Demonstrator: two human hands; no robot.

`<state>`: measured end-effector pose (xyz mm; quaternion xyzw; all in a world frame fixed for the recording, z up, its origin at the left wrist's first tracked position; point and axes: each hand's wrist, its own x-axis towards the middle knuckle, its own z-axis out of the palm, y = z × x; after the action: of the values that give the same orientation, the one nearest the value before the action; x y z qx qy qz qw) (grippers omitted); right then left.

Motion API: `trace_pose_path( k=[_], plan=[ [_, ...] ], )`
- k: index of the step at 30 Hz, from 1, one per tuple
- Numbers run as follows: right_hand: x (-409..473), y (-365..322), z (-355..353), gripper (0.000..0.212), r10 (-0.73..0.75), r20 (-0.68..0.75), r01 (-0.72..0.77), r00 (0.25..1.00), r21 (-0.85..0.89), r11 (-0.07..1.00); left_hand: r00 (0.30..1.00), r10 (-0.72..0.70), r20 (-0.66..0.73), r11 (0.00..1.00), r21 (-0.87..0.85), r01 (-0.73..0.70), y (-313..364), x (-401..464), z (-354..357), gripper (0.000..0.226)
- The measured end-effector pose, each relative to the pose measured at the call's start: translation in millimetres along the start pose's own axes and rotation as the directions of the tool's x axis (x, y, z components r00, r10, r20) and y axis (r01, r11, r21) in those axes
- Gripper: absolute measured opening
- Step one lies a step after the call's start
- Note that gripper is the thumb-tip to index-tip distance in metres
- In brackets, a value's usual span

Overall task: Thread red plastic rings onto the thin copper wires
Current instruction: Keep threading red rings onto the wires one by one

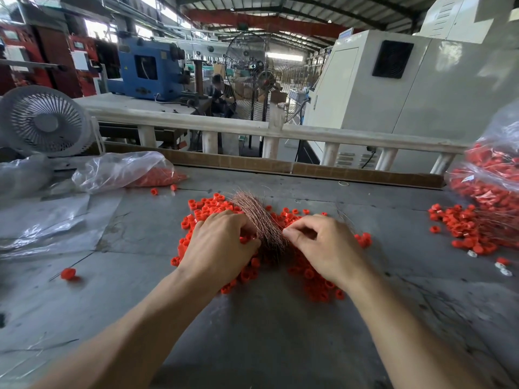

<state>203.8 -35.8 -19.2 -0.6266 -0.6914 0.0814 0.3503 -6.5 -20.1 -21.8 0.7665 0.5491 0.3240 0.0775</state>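
No legible writing, brand or label is visible on any item. One grey bench (252,332) carries the work. One bundle of thin copper wires (257,217) lies at its centre, on a loose pile of red plastic rings (209,207), too many to count. Left hand (222,245): grip curled, fingers down among the rings, touching the bundle's left side; what it pinches cannot be told. Right hand (325,245): thumb and forefinger pressed together at the bundle's right edge, apparently pinching a wire. One separate ring (68,273) lies at left on a single wire. Two clear bags of rings: one far left (123,169), one far right (494,169). Two fans: white desk fan (42,122), standing fan (250,74).
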Motion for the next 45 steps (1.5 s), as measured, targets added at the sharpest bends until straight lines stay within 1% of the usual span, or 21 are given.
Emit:
trace_pose_path(
  k=[3, 6, 8, 11, 13, 16, 18, 21, 24, 25, 27, 29, 31, 32, 34, 36, 37, 39, 41, 42, 45],
  plan=[
    [-1.2, -2.6, -1.9, 0.025, 0.047, -0.001, -0.047, 0.999, -0.048, 0.998, 1.000, 0.018, -0.007, 1.000, -0.024, -0.019, 1.8, -0.7, 0.1, 0.014],
    [-2.6, -0.5, -6.4, 0.027, 0.077, -0.006, -0.077, 0.997, -0.052, 0.996, 0.999, 0.052, 0.002, 0.994, -0.100, -0.052, 6.3, -1.8, 0.2, 0.017],
    [-4.0, 0.6, -9.5, 0.026, 0.098, 0.004, -0.098, 0.995, -0.064, 0.993, 0.996, 0.087, 0.020, 0.985, -0.150, -0.083, 11.4, -2.9, -0.5, 0.017],
    [-5.4, 1.3, -10.8, 0.022, 0.103, 0.004, -0.102, 0.995, -0.078, 0.992, 0.985, 0.151, 0.080, 0.965, -0.231, -0.129, 17.6, -4.4, -3.1, 0.012],
    [-5.8, 1.0, -10.0, 0.022, 0.096, -0.002, -0.096, 0.995, -0.066, 0.993, 0.959, 0.248, 0.139, 0.948, -0.238, -0.211, 20.3, -5.6, -4.3, 0.010],
    [-6.1, -0.1, -8.4, 0.024, 0.097, -0.007, -0.098, 0.995, -0.059, 0.993, 0.891, 0.403, 0.207, 0.911, -0.179, -0.371, 23.3, -7.4, -3.7, 0.010],
    [-6.0, -0.9, -7.6, 0.024, 0.100, -0.034, -0.101, 0.994, -0.043, 0.994, 0.874, 0.432, 0.221, 0.901, -0.153, -0.406, 23.8, -7.4, -3.0, 0.013],
    [-5.9, -0.8, -7.2, 0.023, 0.108, -0.110, -0.107, 0.988, 0.014, 0.994, 0.888, 0.398, 0.231, 0.917, -0.109, -0.383, 22.0, -5.9, -2.0, 0.020],
    [-5.6, -1.6, -7.3, 0.023, 0.108, -0.169, -0.099, 0.980, 0.064, 0.993, 0.906, 0.350, 0.240, 0.937, -0.079, -0.341, 20.3, -5.8, -2.2, 0.036],
    [-5.8, -2.1, -7.2, 0.023, 0.108, -0.192, -0.095, 0.975, 0.073, 0.993, 0.909, 0.338, 0.242, 0.941, -0.076, -0.330, 19.8, -5.6, -2.7, 0.039],
    [-6.8, -3.9, -7.7, 0.025, 0.103, -0.238, -0.085, 0.966, 0.087, 0.993, 0.917, 0.321, 0.235, 0.947, -0.087, -0.309, 18.5, -5.0, -3.1, 0.033],
    [-8.1, -7.1, -8.7, 0.024, 0.084, -0.274, -0.060, 0.958, 0.096, 0.994, 0.931, 0.307, 0.197, 0.949, -0.137, -0.284, 17.7, -3.7, -2.4, 0.022],
    [-9.4, -11.3, -10.1, 0.021, 0.018, -0.290, 0.006, 0.957, 0.082, 0.997, 0.958, 0.269, 0.102, 0.950, -0.194, -0.246, 18.5, -3.2, -2.0, 0.012],
    [-10.2, -14.5, -10.9, 0.018, -0.030, -0.286, 0.052, 0.958, 0.070, 0.996, 0.971, 0.235, 0.046, 0.949, -0.227, -0.219, 18.8, -3.2, -1.8, 0.013],
    [-12.6, -22.7, -11.9, 0.014, -0.130, -0.275, 0.146, 0.953, 0.036, 0.989, 0.986, 0.168, -0.021, 0.931, -0.324, -0.166, 19.2, -3.5, -1.6, 0.024],
    [-14.7, -30.2, -10.9, 0.014, -0.213, -0.264, 0.225, 0.941, 0.015, 0.974, 0.985, 0.170, -0.025, 0.904, -0.394, -0.166, 20.4, -4.0, -2.4, 0.030],
    [-15.7, -33.5, -9.4, 0.014, -0.237, -0.252, 0.248, 0.938, 0.015, 0.969, 0.981, 0.190, -0.025, 0.898, -0.399, -0.184, 21.5, -4.5, -2.7, 0.028],
    [-17.1, -37.8, -6.6, 0.016, -0.254, -0.225, 0.268, 0.941, 0.035, 0.963, 0.976, 0.215, -0.028, 0.894, -0.396, -0.209, 23.3, -6.3, -3.2, 0.026],
    [-17.8, -39.9, -6.0, 0.018, -0.264, -0.223, 0.289, 0.938, 0.085, 0.954, 0.979, 0.200, -0.031, 0.889, -0.415, -0.195, 24.1, -7.2, -3.5, 0.033],
    [-18.1, -40.9, -6.4, 0.019, -0.269, -0.235, 0.304, 0.934, 0.127, 0.944, 0.982, 0.186, -0.042, 0.886, -0.425, -0.186, 23.9, -7.3, -3.7, 0.033],
    [-17.1, -40.2, -7.2, 0.014, -0.232, -0.293, 0.307, 0.928, 0.245, 0.920, 0.990, 0.121, -0.071, 0.838, -0.527, -0.140, 24.5, -6.4, -3.8, 0.015]
  ],
)
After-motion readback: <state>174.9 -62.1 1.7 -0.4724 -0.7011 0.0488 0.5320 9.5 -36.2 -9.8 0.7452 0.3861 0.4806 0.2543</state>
